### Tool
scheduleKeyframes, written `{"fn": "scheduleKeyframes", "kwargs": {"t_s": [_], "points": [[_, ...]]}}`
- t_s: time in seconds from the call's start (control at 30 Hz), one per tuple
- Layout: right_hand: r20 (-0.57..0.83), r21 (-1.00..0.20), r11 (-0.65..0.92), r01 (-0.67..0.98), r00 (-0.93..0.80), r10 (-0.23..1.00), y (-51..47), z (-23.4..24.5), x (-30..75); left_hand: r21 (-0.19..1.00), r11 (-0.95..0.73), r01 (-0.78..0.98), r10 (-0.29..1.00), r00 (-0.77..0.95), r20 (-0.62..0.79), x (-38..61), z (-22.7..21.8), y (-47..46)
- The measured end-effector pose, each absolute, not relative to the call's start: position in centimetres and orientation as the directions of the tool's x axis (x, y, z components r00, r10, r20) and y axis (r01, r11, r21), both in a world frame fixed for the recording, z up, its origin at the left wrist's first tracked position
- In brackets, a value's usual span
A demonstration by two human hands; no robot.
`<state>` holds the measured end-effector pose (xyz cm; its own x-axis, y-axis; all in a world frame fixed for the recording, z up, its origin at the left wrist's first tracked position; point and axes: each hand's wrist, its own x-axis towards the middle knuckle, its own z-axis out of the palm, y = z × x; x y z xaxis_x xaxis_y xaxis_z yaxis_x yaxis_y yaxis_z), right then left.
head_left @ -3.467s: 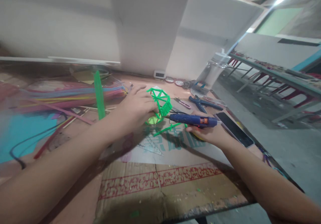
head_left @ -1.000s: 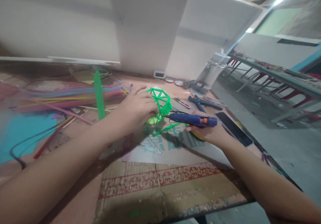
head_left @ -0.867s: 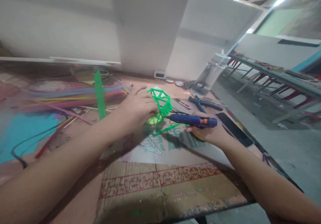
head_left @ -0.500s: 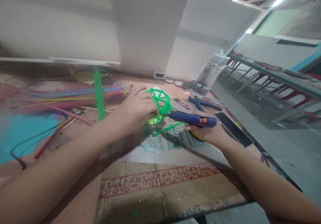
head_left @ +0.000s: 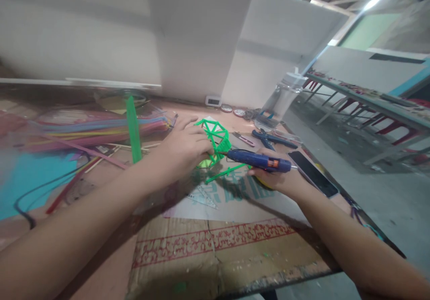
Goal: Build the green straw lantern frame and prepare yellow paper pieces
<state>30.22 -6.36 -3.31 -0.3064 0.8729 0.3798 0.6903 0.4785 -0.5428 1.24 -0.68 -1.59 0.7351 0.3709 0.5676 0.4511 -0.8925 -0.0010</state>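
Observation:
My right hand point(head_left: 273, 178) is wrapped round a blue hot glue gun point(head_left: 255, 158), its nozzle pointing left. The tip meets, or nearly meets, a bright green lattice frame point(head_left: 217, 136) made of thin strips. My left hand point(head_left: 191, 143) grips the near left side of that frame; the fingertips are partly hidden behind the hand. Below the nozzle, a separate-looking green strip piece point(head_left: 226, 173) slants over a printed sheet point(head_left: 235, 206). A clear set square point(head_left: 203, 197) lies on the sheet under my left hand.
Bundles of coloured strips point(head_left: 101, 129) and blue paper point(head_left: 36, 179) lie left, beside an upright green strip point(head_left: 133, 129). A utility knife point(head_left: 244, 139), blue-handled pliers point(head_left: 273, 139), a phone point(head_left: 313, 173) and a clear water bottle point(head_left: 280, 102) are at right. A small digital clock point(head_left: 213, 101) stands against the wall.
Almost nothing differs. Both hands, the green frame and the glue gun hold nearly the same place, with only a very slight shift of the gun.

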Motion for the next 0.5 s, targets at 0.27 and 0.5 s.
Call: {"fn": "scheduleKeyframes", "kwargs": {"t_s": [0.27, 0.5], "points": [[0.370, -0.706, 0.399, 0.585, -0.177, 0.912, -5.7, -1.5, 31.3, 0.159, -0.857, 0.491, 0.498, 0.706, 0.503, 0.5, -1.2, 0.6], [0.361, -0.723, 0.301, 0.622, -0.032, 0.932, -0.7, 1.9, 31.7, 0.171, -0.899, 0.403, 0.421, 0.687, 0.592, -1.1, 0.1, 1.1]]}}
